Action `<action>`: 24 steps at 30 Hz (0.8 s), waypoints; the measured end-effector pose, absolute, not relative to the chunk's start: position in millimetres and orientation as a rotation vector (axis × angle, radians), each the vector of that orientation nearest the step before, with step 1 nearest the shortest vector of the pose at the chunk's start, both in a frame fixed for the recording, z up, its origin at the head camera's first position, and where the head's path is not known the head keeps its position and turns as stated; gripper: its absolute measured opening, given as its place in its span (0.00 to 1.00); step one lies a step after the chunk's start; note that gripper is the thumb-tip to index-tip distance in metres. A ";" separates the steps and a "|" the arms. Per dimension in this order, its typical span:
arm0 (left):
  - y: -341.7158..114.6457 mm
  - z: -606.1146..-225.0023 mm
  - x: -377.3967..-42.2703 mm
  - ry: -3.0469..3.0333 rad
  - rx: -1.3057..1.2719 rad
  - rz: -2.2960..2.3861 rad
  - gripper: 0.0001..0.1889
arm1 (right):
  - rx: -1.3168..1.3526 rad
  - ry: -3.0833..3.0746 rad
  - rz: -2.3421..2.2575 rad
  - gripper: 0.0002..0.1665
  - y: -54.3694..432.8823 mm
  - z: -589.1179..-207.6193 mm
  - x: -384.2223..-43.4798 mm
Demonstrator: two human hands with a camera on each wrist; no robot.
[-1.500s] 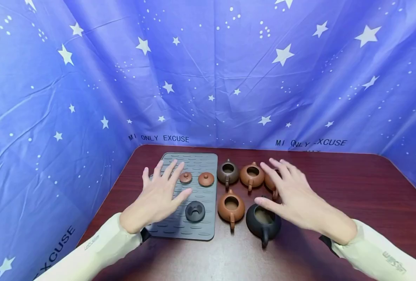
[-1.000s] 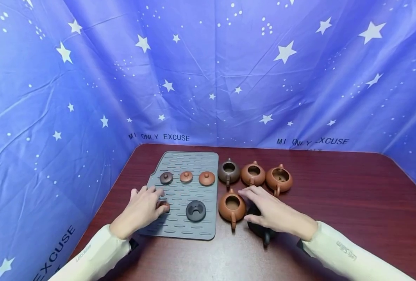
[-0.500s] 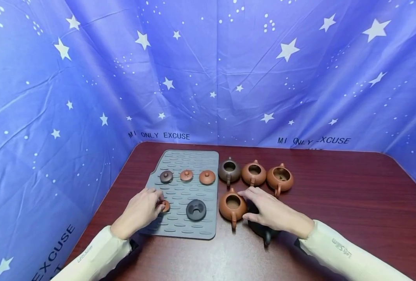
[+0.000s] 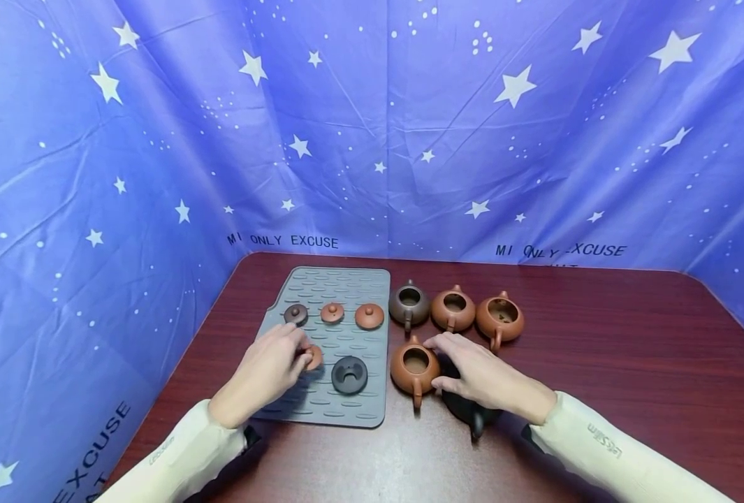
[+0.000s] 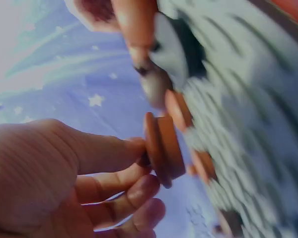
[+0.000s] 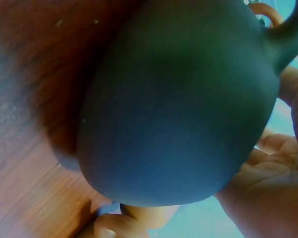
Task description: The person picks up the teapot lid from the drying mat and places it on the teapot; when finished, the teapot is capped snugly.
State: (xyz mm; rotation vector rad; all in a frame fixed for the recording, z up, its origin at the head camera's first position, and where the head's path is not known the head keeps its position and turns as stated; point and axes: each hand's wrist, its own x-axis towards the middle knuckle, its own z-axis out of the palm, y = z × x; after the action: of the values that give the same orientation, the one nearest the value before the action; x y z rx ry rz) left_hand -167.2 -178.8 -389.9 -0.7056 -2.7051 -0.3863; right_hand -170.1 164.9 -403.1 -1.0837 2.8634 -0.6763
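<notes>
My left hand (image 4: 267, 363) pinches the knob of a small orange-brown teapot lid (image 4: 313, 358) between thumb and fingertips. In the left wrist view the lid (image 5: 164, 148) is tipped on edge, its inner flange facing away from the palm. My right hand (image 4: 487, 370) reaches over a black teapot (image 4: 472, 412), hiding much of it. Its thumb and fingertips are spread at the right side of an orange-brown teapot (image 4: 403, 377), which has no lid and shows its round opening. The black teapot (image 6: 179, 114) fills most of the right wrist view.
On a grey ridged mat (image 4: 346, 412) lie a dark brown lid (image 4: 295, 314), two orange-brown lids (image 4: 332, 313) (image 4: 369, 316) and a black lid (image 4: 349, 375). Behind the near teapots stand a dark brown teapot (image 4: 403, 311) and two orange-brown teapots (image 4: 443, 314) (image 4: 485, 325), all lidless.
Both hands came down from above the table. The left hand took hold of the orange-brown lid and has moved it a little right and up. The right hand settled at the near orange-brown teapot.
</notes>
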 end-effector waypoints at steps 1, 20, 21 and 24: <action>-172.7 -387.1 -167.3 -2.688 -0.734 -0.396 0.11 | -1.083 2.864 -0.676 0.29 164.9 -402.9 -170.1; -63.0 -382.7 -178.2 -2.505 -1.118 -0.455 0.05 | -1.085 2.849 -0.735 0.30 167.5 -404.0 -174.2; -59.9 -383.3 -179.5 -2.497 -1.126 -0.445 0.05 | -1.084 2.853 -0.731 0.30 167.9 -404.0 -174.1; -52.3 -384.8 -183.4 -2.496 -1.145 -0.400 0.06 | -1.087 2.866 -0.723 0.30 168.6 -404.1 -174.0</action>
State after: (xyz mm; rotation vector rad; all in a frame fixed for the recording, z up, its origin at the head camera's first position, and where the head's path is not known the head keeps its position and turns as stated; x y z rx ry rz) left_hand -183.4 -52.3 -384.8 -1.1453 -2.4956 -0.3997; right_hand -174.0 168.6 -404.1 -1.0873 2.8655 -0.7235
